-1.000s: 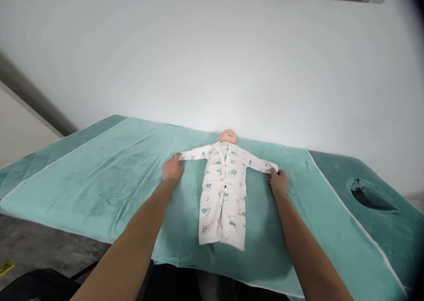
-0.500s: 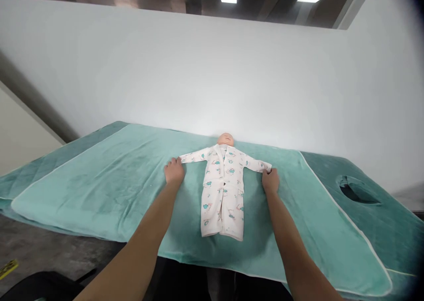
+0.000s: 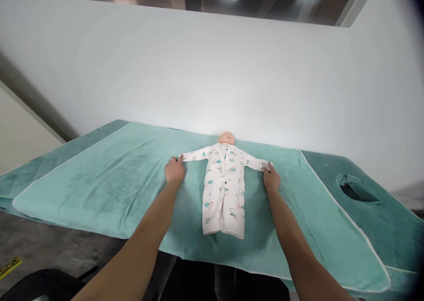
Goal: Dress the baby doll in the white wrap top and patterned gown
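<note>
A baby doll (image 3: 226, 137) lies face up on the green sheet (image 3: 99, 173), its head toward the wall. White baby clothes (image 3: 217, 182) with a small teal and pink print cover its body, the sleeves stretched out to both sides and the lower front parted. My left hand (image 3: 175, 168) pinches the cuff of the sleeve on the left. At the opposite sleeve's cuff, my right hand (image 3: 271, 177) has its thumb and fingers closed on the fabric. The doll's own hands and legs are hidden.
A white wall (image 3: 212, 80) stands right behind the bed. Darker green bedding (image 3: 394, 226) with a face hole (image 3: 359, 191) shows on the right. Yellow-black tape (image 3: 10, 267) marks the floor at lower left.
Both hands stay at the cuffs, with the fingers of each shifting slightly. The whole scene moves a little as the camera tilts; the doll lies as before.
</note>
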The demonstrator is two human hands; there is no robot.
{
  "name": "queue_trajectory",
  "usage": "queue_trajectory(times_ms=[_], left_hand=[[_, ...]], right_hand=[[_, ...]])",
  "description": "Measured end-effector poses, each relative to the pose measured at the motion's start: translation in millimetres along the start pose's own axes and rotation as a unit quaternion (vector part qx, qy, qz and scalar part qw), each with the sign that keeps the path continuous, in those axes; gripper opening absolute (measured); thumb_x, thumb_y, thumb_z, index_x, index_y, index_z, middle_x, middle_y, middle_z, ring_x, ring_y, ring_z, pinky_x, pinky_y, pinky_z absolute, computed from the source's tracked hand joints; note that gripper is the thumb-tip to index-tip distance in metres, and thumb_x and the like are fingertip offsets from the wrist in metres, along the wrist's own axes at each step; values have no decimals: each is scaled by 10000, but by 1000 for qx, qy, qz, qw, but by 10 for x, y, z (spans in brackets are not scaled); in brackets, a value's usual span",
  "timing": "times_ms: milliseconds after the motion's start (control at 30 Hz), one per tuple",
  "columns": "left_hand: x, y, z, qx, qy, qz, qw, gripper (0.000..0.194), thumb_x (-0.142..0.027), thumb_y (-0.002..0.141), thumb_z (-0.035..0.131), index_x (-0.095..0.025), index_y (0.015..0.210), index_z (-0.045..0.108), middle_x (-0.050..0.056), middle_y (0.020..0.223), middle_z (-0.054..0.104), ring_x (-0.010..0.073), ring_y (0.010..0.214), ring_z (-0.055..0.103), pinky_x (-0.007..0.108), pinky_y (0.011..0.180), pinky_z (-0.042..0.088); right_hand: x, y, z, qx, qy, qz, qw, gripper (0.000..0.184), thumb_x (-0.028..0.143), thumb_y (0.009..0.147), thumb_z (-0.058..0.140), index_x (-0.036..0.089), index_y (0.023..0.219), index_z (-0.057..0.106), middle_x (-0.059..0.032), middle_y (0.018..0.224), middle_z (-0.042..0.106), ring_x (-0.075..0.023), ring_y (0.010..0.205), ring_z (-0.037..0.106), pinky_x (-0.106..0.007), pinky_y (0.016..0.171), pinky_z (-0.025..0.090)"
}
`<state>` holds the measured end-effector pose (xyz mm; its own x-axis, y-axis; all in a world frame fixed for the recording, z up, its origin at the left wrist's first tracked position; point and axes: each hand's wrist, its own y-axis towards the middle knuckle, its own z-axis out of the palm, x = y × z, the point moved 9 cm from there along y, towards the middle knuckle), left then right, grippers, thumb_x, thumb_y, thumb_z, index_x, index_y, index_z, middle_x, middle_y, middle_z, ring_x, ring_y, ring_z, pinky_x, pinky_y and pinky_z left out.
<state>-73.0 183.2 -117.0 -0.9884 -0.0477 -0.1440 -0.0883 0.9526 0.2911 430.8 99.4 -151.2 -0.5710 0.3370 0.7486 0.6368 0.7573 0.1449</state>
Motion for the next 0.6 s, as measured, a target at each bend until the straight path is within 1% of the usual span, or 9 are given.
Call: queue_trajectory(times_ms=[67, 167, 233, 367, 467, 600], left_hand=[[2, 2, -2, 1, -1, -1, 1000, 545, -140, 945, 317, -198, 1456, 498, 195, 1186, 551, 326, 1037, 574, 431, 856, 410], [9, 12, 7, 0, -4, -6, 1000, 531, -149, 949, 320, -180, 1447, 500, 201, 1195, 551, 330, 1041, 572, 435, 859, 407], [8, 13, 15, 2, -4, -7, 1000, 526, -150, 949, 319, -175, 1442, 502, 203, 1204, 550, 330, 1049, 570, 437, 865, 406], [0, 2, 1, 2, -6, -11, 1000, 504, -152, 950, 322, -164, 1417, 512, 197, 1218, 545, 330, 1075, 562, 431, 869, 405], [5, 8, -15, 5, -6, -22, 1000, 490, -144, 946, 331, -148, 1396, 524, 197, 1236, 537, 319, 1091, 563, 408, 865, 404], [34, 49, -6, 5, -3, -41, 999, 477, -149, 954, 335, -152, 1390, 529, 198, 1283, 514, 309, 1113, 562, 391, 870, 401]], right_hand=[[1, 14, 8, 1, -4, -3, 1000, 468, 299, 899, 460, 222, 1309, 674, -67, 829, 743, -223, 754, 676, -335, 838, 487], [-15, 36, 6, -7, -8, -4, 1000, 461, 302, 905, 454, 200, 1287, 692, -104, 979, 757, -232, 843, 680, -351, 897, 482], [-35, 45, 6, -8, -6, -2, 1000, 469, 314, 915, 448, 186, 1299, 684, -112, 970, 758, -232, 828, 679, -361, 908, 484], [-76, 59, 14, -3, 5, 6, 1000, 455, 319, 921, 450, 198, 1289, 689, -91, 888, 757, -206, 715, 663, -352, 875, 497], [-93, 82, 16, -4, 8, 13, 1000, 444, 295, 912, 459, 200, 1278, 692, -85, 924, 753, -191, 703, 648, -329, 850, 490], [-99, 105, 16, -7, 1, 28, 1000, 468, 256, 908, 421, 159, 1291, 672, -89, 913, 737, -178, 693, 618, -307, 814, 464]])
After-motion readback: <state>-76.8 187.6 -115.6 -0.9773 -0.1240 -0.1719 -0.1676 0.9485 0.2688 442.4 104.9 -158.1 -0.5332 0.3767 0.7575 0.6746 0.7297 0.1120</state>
